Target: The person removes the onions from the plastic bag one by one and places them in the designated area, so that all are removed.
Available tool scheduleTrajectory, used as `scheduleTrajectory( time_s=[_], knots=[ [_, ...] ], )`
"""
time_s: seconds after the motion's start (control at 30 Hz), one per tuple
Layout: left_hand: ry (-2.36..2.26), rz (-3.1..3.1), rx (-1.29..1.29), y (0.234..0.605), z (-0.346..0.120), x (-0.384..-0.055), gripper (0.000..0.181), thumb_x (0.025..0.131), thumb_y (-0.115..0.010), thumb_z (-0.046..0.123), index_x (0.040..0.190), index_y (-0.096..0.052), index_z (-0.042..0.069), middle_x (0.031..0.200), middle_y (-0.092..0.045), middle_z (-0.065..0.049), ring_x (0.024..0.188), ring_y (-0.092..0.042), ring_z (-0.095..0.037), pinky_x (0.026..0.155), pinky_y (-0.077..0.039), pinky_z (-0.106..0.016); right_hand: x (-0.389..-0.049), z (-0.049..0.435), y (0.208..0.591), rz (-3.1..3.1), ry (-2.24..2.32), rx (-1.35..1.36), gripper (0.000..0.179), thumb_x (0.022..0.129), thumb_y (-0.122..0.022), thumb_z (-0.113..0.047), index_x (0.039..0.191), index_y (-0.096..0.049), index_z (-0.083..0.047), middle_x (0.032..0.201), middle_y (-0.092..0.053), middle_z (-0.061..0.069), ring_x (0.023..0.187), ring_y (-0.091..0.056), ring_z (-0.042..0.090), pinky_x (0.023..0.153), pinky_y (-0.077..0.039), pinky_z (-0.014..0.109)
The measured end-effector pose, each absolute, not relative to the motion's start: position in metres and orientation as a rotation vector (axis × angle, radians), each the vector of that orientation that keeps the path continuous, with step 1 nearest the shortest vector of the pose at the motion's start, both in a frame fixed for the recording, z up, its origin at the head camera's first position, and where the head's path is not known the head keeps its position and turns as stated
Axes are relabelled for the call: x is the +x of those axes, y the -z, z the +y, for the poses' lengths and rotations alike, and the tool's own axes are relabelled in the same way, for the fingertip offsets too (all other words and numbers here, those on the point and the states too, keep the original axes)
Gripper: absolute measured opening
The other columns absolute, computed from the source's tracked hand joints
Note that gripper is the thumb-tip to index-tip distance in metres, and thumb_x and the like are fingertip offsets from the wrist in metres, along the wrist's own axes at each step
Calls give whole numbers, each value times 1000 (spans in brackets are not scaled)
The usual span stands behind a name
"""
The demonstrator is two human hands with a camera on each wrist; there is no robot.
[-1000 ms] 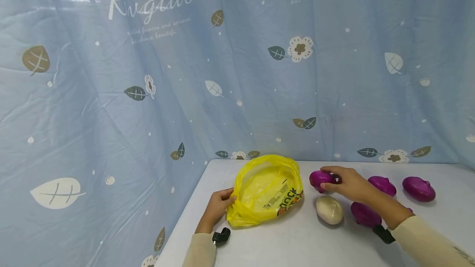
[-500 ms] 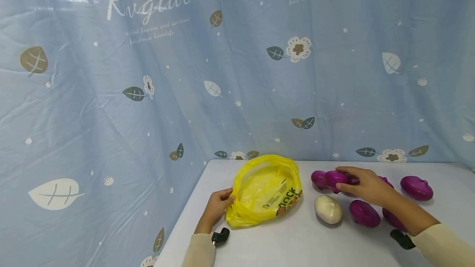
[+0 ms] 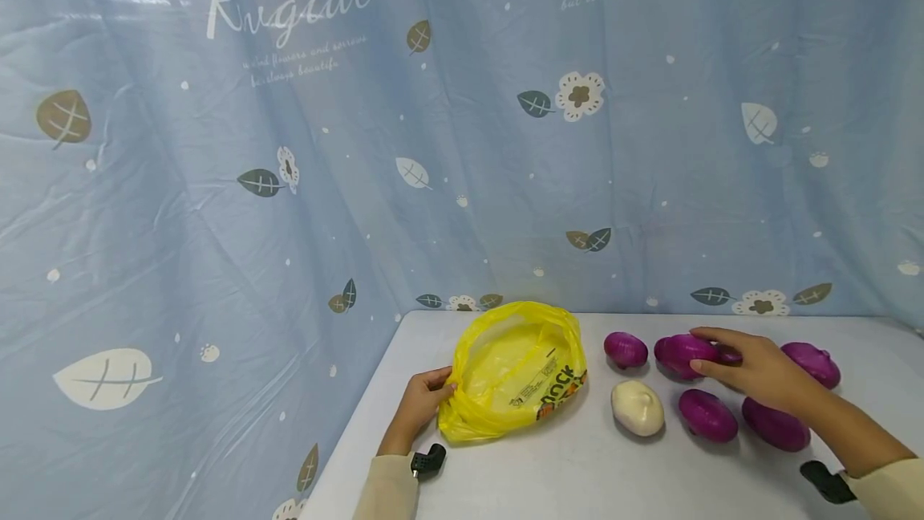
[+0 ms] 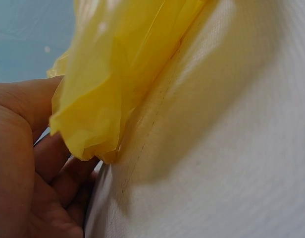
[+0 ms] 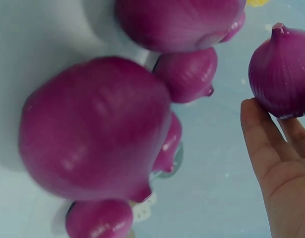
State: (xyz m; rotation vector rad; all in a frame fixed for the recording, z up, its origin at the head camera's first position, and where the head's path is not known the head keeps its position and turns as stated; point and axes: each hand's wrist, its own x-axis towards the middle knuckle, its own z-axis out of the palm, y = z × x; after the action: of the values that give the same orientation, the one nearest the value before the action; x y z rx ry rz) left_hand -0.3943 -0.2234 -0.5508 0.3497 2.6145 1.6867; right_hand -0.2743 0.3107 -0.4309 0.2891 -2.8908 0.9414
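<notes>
A yellow plastic bag [image 3: 508,375] lies on the table with its mouth open towards me. My left hand [image 3: 416,408] pinches its left edge; the left wrist view has the gathered plastic [image 4: 95,114] between thumb and fingers. On the right, my right hand [image 3: 754,367] holds a red onion [image 3: 690,355] between thumb and fingers. That same onion [image 5: 283,74] appears at the right of the right wrist view, its stem end up. Partly hidden behind it in the head view is another red onion [image 3: 660,351].
A white onion [image 3: 638,408] sits right of the bag. Around it lie several red onions, such as a front one [image 3: 707,416], a left one [image 3: 625,350] and a far-right one [image 3: 812,363]. The white table [image 3: 549,480] meets a blue printed curtain [image 3: 462,143] behind.
My right hand has moved right with the red onion, away from the bag, uncovering the onion at the left of the group. The left hand and bag stay nearly still.
</notes>
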Motion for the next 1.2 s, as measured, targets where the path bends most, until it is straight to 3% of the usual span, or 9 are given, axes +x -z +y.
scheduleTrajectory(
  time_s=[0.23,0.47,0.77,1.0,1.2],
  knots=[
    [-1673,2619,323,550,-224,-393,40,89,-72,23,127,-66,10,119,-67,-5,111,-59,-23,96,-49,-40,-267,327,437,-2895,-895,214,74,90,-64,-51,140,-46,0,127,-51,36,108,-52,56,72,-52,64],
    [-1660,2617,287,548,-224,-391,42,89,-72,25,128,-65,10,121,-66,-4,114,-58,-24,98,-47,-42,-261,341,440,-2886,-908,171,71,91,-65,-44,139,-45,5,122,-53,37,105,-52,57,70,-53,61],
    [-1676,2594,314,551,-222,-393,41,89,-72,23,127,-66,11,122,-66,-4,115,-58,-24,98,-47,-42,-251,362,449,-2922,-912,58,75,93,-61,-48,138,-41,9,123,-46,44,103,-50,62,69,-54,59],
    [-1669,2618,326,549,-222,-393,42,90,-72,23,127,-65,8,122,-66,-7,115,-58,-26,97,-48,-43,-245,378,450,-2918,-887,-35,81,94,-59,-50,139,-35,14,123,-42,46,103,-48,60,74,-53,60],
    [-1655,2612,307,550,-222,-392,42,90,-72,24,128,-65,10,123,-65,-5,116,-57,-25,98,-47,-42,-236,393,453,-2895,-915,-97,83,94,-58,-50,141,-32,13,124,-44,43,99,-51,55,67,-53,59]
  ],
)
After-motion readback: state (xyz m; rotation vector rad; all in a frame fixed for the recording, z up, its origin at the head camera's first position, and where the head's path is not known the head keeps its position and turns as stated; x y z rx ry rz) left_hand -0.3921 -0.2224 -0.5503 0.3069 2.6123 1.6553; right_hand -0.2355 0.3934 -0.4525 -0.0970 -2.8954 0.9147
